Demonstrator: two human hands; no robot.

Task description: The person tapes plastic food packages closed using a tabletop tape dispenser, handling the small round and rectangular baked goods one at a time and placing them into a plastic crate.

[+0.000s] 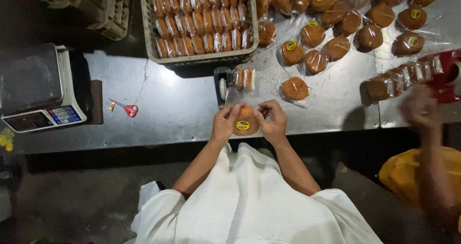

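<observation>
Dim, warm overhead light glares off the steel table (182, 104) — corners dark, edges bowed, co-worker's hand (418, 107) motion-blurred.

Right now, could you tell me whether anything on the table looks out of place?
Only the small red-handled scissors, lying open alone on the metal table, away from both hands holding the wrapped cake.

Both forearms reach forward, bare and converging; left hand (224, 124) and right hand (273, 123) face each other, fingers (265, 105) curled inward, pinching closed
</observation>
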